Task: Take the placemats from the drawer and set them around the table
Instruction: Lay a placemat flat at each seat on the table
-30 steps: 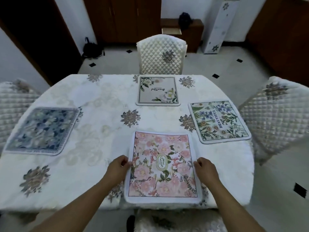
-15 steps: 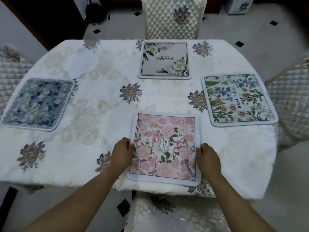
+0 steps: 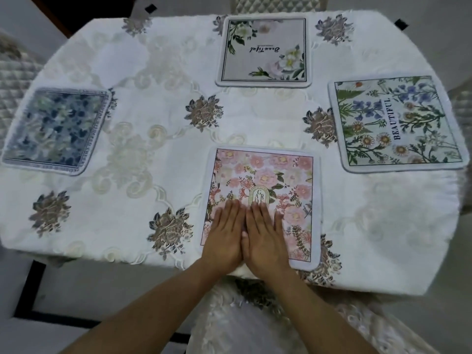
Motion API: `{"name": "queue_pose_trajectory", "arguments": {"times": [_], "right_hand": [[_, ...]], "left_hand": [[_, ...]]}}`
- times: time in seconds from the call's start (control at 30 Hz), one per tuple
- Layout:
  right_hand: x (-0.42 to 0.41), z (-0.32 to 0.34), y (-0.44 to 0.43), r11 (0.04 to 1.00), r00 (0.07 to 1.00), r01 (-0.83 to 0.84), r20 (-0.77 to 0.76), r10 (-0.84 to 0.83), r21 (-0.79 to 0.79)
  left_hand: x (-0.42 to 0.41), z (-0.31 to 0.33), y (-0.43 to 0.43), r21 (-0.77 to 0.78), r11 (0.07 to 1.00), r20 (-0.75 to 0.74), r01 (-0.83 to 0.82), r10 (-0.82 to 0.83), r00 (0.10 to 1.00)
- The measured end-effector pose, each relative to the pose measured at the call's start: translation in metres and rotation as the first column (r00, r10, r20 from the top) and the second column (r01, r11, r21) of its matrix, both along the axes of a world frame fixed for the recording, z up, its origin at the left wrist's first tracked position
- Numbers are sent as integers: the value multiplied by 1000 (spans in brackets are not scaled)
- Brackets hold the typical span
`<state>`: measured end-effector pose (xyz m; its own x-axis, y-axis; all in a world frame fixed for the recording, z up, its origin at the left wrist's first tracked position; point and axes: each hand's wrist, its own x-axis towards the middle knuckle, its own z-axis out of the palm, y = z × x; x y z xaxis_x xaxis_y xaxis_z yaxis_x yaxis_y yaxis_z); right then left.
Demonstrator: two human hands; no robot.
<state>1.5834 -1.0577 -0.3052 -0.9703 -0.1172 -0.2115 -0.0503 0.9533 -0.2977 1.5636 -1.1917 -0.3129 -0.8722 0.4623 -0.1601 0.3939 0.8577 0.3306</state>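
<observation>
1. Nearest, 6 o'clock: lace-covered chair seat (image 3: 255, 325), below the table edge.
2. L hand (image 3: 224, 238) & R hand (image 3: 265, 236): side by side, touching, fingers straight & together, palms flat on the pink floral placemat (image 3: 265, 175). Pressing, nothing pinched.
3. Pink mat lies flat at 6 o'clock on the white embroidered tablecloth (image 3: 153, 175), near edge abt at the table edge.
4. Blue floral placemat (image 3: 55, 130): 9 o'clock, flat.
5. Green "BEAUTIFUL" placemat (image 3: 398, 123): 3 o'clock, flat.
6. Grey-white floral placemat (image 3: 264, 51): 12 o'clock, in front of quilted chair (image 3: 275, 3).
7. Progress, my read: 4 mats out, one per side, so task looks nearly done. Only smoothing the pink one is left. Drawer not in view, so can't tell if more mats remain.
</observation>
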Motion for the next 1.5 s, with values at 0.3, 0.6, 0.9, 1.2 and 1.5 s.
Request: {"name": "queue_pose_trajectory", "arguments": {"times": [0.3, 0.6, 0.9, 1.2, 1.5], "right_hand": [[6, -3, 36, 999, 999, 36, -3, -36, 23], [15, 9, 94, 987, 987, 150, 57, -153, 53], [-148, 21, 45, 977, 991, 118, -41, -128, -179], [-162, -6, 68, 1000, 999, 2, -54, -2, 12], [-136, -11, 138, 976, 975, 215, -57, -213, 28]], "left_hand": [[-2, -2, -24, -74, 997, -51, 15, -19, 999], [-3, 8, -64, -80, 997, 35, -9, 12, 999], [-152, 13, 58, -62, 996, -20, 64, -65, 998], [-180, -2, 34, -112, 986, -66, 125, -133, 989], [-190, -5, -42, -86, 990, -30, -107, 105, 994]]}}
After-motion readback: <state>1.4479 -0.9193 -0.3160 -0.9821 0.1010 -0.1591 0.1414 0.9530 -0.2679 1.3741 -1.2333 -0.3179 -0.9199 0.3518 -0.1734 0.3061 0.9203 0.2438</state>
